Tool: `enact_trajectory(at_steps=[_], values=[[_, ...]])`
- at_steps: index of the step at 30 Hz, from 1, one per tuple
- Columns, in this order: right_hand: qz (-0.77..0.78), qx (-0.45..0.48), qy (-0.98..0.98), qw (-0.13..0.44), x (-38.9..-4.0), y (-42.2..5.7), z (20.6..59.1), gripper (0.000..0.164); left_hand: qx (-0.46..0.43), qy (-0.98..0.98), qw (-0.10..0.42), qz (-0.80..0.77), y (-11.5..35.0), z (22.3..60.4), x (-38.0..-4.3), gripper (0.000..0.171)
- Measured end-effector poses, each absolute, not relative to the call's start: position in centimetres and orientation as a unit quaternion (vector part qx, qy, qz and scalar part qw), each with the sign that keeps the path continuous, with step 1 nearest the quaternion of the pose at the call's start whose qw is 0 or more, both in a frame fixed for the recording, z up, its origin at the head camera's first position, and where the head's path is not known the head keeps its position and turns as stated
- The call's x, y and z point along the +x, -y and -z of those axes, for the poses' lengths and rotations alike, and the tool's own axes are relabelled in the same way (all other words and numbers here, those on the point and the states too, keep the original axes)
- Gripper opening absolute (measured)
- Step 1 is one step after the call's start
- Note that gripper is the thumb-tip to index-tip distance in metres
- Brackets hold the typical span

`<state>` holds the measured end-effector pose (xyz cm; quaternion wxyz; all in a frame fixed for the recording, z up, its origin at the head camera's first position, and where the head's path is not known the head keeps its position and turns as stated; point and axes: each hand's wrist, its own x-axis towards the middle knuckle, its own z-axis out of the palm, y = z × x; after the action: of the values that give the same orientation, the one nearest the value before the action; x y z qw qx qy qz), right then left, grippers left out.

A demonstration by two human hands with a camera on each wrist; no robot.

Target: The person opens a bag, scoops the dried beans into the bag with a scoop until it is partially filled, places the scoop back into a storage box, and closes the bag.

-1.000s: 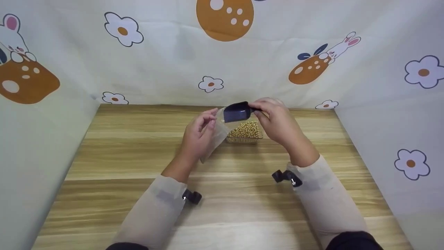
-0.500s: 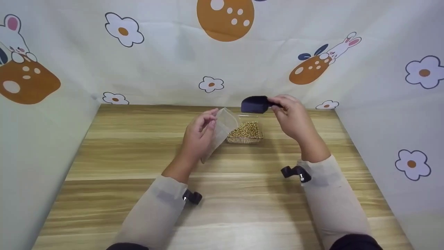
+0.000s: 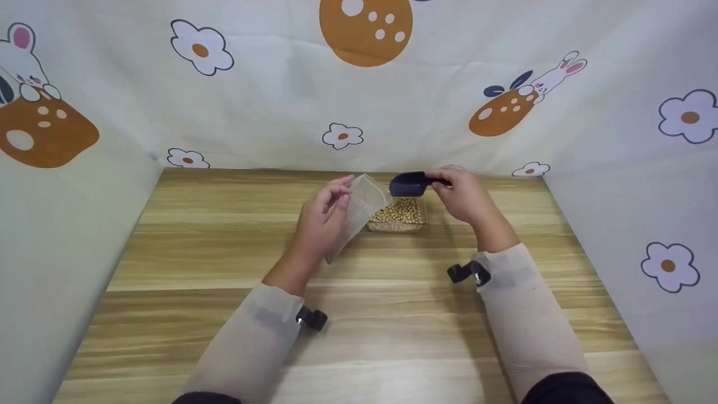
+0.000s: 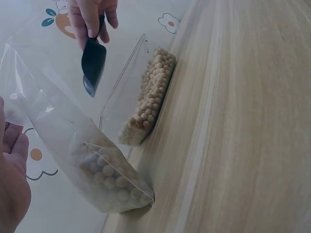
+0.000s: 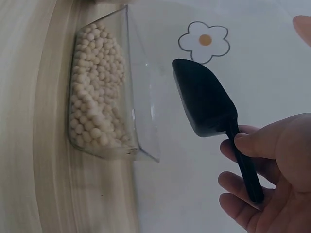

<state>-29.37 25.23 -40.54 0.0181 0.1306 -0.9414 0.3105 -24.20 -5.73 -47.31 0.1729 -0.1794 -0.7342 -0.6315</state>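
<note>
Currently I see the right hand (image 3: 463, 193) pinching the black scoop (image 3: 408, 184) by its handle, above the clear box (image 5: 141, 82) of beans (image 5: 95, 87). With curled fingers, the left hand (image 3: 322, 219) holds the clear bag (image 3: 355, 214) near its mouth; beans fill the bag's bottom, just beside the box.

Pale beige sleeves (image 3: 535, 320) meet dark cloth (image 3: 566, 388) higher up, a black camera (image 3: 459, 274) at each cuff (image 3: 505, 259)

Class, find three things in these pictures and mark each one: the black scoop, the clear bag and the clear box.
Black scoop (image 5: 204, 101): right wrist view, middle of its bowl.
Clear bag (image 4: 67, 127): left wrist view, its side.
Clear box (image 4: 125, 90): left wrist view, bare side wall.
</note>
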Motion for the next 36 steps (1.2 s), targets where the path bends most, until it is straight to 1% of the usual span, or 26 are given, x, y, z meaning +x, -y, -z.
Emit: enact_trajectory(at_steps=[4,12,24,29,36], values=[[-0.290,0.125,0.949,-0.002,-30.0,-25.1,41.2,0.033,-0.179,0.734,0.172,0.633,5.7,47.3,-24.2,0.016],[-0.241,0.135,0.961,-0.021,-30.4,-24.2,41.9,0.031,-0.185,0.728,0.170,0.637,5.7,47.3,-24.2,0.016],[-0.150,0.143,0.978,-0.020,-30.4,-22.9,42.2,0.032,-0.180,0.737,0.172,0.628,5.7,47.2,-24.2,0.017],[-0.149,0.150,0.977,-0.028,-30.4,-22.5,42.4,0.032,-0.176,0.740,0.170,0.626,5.7,47.2,-24.1,0.017],[-0.198,0.141,0.969,-0.051,-30.5,-22.5,43.8,0.036,-0.177,0.740,0.167,0.627,5.6,47.2,-24.1,0.016]])
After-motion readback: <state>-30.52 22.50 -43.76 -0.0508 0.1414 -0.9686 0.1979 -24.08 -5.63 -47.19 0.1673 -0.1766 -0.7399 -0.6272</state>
